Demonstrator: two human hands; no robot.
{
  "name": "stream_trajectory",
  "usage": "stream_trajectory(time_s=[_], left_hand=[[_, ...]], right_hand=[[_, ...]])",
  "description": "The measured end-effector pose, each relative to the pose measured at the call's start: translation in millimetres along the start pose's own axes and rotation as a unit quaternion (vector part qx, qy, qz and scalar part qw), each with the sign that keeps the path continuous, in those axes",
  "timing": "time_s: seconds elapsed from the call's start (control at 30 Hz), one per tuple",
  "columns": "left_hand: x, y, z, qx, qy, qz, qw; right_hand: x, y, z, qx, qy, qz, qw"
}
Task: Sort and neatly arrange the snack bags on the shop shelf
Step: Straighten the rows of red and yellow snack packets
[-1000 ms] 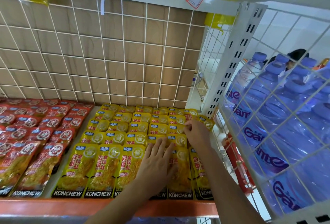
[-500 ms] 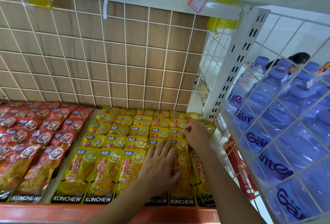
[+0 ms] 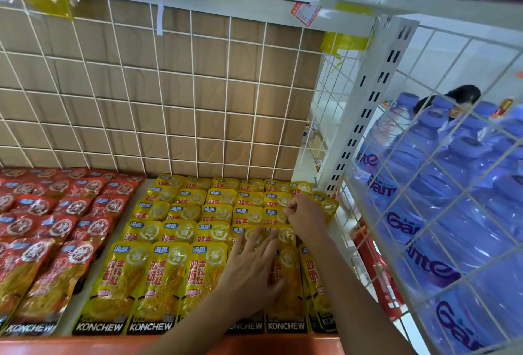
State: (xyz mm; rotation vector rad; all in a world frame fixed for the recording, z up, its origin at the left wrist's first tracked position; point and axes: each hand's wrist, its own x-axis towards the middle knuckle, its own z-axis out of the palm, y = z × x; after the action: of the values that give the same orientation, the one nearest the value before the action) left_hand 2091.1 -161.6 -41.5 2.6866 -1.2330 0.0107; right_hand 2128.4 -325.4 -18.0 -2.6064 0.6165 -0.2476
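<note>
A white wire grid [image 3: 194, 86] covered a brown wood-look back panel [image 3: 175, 80]. At right rose a white slotted upright [image 3: 365, 128], beside a wire cage [image 3: 469, 37] of blue water bottles [image 3: 441, 213]; behind, perhaps a pale wall [image 3: 452, 66].

Left hand [image 3: 249, 267] flat, right hand [image 3: 305, 214] curled, on yellow snack bags [image 3: 169, 278]
</note>
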Motion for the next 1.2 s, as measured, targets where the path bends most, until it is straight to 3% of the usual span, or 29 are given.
stream_trajectory(time_s=[0.2,0.3,0.5,0.73,1.2], left_hand=[[-0.7,0.2,-1.7,0.009,-0.038,-0.002,0.999],[3.1,-0.8,-8.5,0.013,-0.055,0.004,0.998],[22.0,-11.2,-25.7,0.009,-0.066,0.048,0.997],[58.4,-13.5,-34.1,-0.021,-0.087,0.017,0.996],[72.3,-17.8,-3.0,-0.027,-0.092,0.017,0.995]], right_hand=[[0.5,2.7,1.4,0.003,0.002,-0.01,1.0],[2.6,9.3,0.6,0.051,0.061,-0.013,0.997],[2.0,36.7,-15.5,0.074,0.184,0.084,0.977],[5.2,51.7,-9.2,0.034,0.112,0.137,0.984],[22.2,49.7,-13.8,0.076,0.083,0.037,0.993]])
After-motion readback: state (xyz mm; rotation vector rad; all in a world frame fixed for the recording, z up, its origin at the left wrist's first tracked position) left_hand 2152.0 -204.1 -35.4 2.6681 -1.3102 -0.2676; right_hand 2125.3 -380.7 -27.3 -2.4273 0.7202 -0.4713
